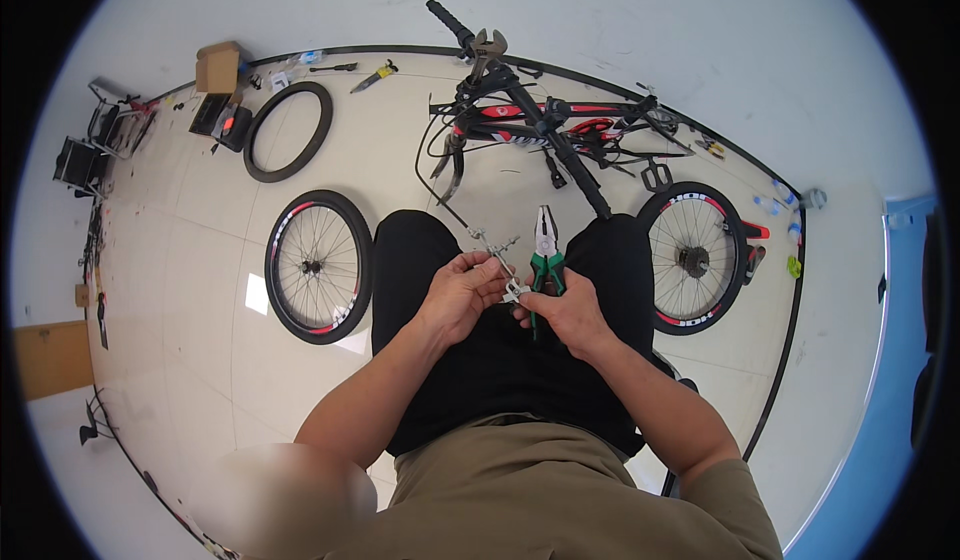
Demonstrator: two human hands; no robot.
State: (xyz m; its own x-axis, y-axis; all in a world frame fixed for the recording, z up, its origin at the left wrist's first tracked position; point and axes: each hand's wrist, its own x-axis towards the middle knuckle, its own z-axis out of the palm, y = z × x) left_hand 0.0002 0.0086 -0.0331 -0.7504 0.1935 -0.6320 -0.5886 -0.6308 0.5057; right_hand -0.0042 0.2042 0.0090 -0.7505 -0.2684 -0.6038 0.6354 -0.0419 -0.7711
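Observation:
Between my knees, my left hand pinches a small silver metal fitting on the end of a black cable that hangs from the bicycle. My right hand grips pliers with green handles, held upright with the metal jaws pointing away from me, and its thumb also rests on the lower silver piece. Beyond my hands lies the black and red bicycle frame with handlebar and a large adjustable wrench on it.
A wheel lies left of my legs, another with a cassette on the right. Further back are a loose tyre, a cardboard box, scattered tools and plastic bottles. Chairs stand along the left wall.

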